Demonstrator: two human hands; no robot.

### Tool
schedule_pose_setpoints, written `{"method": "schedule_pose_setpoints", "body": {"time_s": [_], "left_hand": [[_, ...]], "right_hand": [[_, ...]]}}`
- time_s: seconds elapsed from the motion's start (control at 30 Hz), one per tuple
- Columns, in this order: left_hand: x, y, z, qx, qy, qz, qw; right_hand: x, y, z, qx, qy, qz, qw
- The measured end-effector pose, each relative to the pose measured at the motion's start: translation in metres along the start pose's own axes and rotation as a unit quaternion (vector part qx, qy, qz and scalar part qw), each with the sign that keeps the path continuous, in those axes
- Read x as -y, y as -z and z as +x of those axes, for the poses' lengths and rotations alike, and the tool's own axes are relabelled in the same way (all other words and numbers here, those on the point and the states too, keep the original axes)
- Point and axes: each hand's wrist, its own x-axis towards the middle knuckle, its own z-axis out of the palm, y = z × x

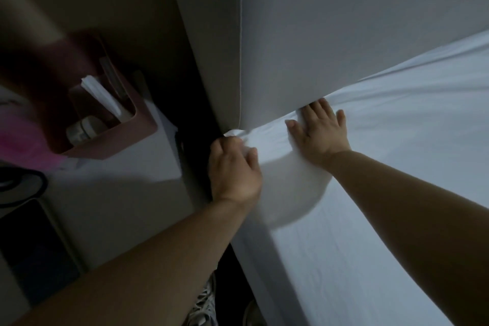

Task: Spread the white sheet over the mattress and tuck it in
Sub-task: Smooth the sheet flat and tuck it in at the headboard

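The white sheet (383, 167) covers the mattress from the centre to the right of the view and hangs over its left side. At the mattress corner by the headboard, my left hand (234, 169) grips a bunched fold of the sheet, fingers curled round it. My right hand (321, 131) lies flat on the sheet just to the right, fingers spread. Its fingertips reach the seam where the sheet meets the grey padded headboard (330, 21). The mattress itself is hidden under the sheet.
A white bedside table (127, 188) stands left of the bed, across a narrow dark gap. On it sits a dark red box (111, 137) holding tissues and small items. A dark flat object (31, 254) lies at the table's front left. A shoe (203, 307) shows below.
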Motion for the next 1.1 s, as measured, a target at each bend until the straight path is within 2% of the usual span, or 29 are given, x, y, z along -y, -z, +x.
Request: {"method": "schedule_pose_setpoints", "body": {"time_s": [0.1, 0.2, 0.27, 0.33, 0.4, 0.47, 0.53, 0.57, 0.63, 0.7, 0.77, 0.87, 0.93, 1.1], "left_hand": [[-0.001, -0.011, 0.003, 0.1, 0.038, 0.007, 0.994], [0.0, -0.014, 0.024, 0.139, 0.039, 0.013, 0.989], [0.001, -0.016, 0.037, 0.149, 0.045, 0.012, 0.988], [0.0, -0.018, 0.036, 0.145, 0.048, 0.021, 0.988], [-0.007, -0.017, 0.024, 0.101, 0.058, 0.046, 0.992], [-0.01, -0.011, 0.004, 0.041, 0.085, 0.119, 0.988], [-0.024, -0.008, -0.02, 0.014, 0.013, 0.183, 0.983], [-0.038, -0.009, -0.03, 0.028, -0.046, 0.197, 0.979], [-0.068, -0.018, -0.039, 0.093, -0.136, 0.203, 0.965], [-0.11, -0.031, -0.044, 0.163, -0.182, 0.21, 0.947], [-0.151, -0.045, -0.045, 0.212, -0.185, 0.227, 0.932], [-0.192, -0.065, -0.038, 0.246, -0.161, 0.259, 0.92], [-0.22, -0.092, -0.037, 0.257, -0.175, 0.284, 0.907], [-0.26, -0.158, -0.004, 0.238, -0.205, 0.289, 0.905]], "right_hand": [[-0.003, 0.003, -0.004, -0.033, 0.017, 0.031, 0.999], [-0.001, -0.003, -0.021, -0.097, 0.018, 0.025, 0.995], [-0.001, -0.006, -0.017, -0.034, -0.008, 0.004, 0.999], [-0.003, 0.008, -0.001, 0.023, 0.005, 0.034, 0.999], [-0.011, 0.039, 0.01, 0.049, 0.01, 0.097, 0.994], [-0.024, 0.055, 0.004, 0.031, -0.013, 0.139, 0.99], [-0.045, 0.055, -0.023, -0.023, -0.035, 0.156, 0.987], [-0.058, 0.052, -0.041, -0.044, -0.052, 0.17, 0.983], [-0.081, 0.043, -0.069, -0.061, -0.093, 0.188, 0.976], [-0.11, 0.046, -0.093, -0.059, -0.143, 0.189, 0.97], [-0.14, 0.058, -0.11, -0.036, -0.192, 0.194, 0.961], [-0.182, 0.072, -0.123, -0.002, -0.239, 0.198, 0.951], [-0.224, 0.076, -0.127, -0.001, -0.271, 0.19, 0.944], [-0.27, 0.048, -0.117, 0.037, -0.311, 0.185, 0.931]]}}
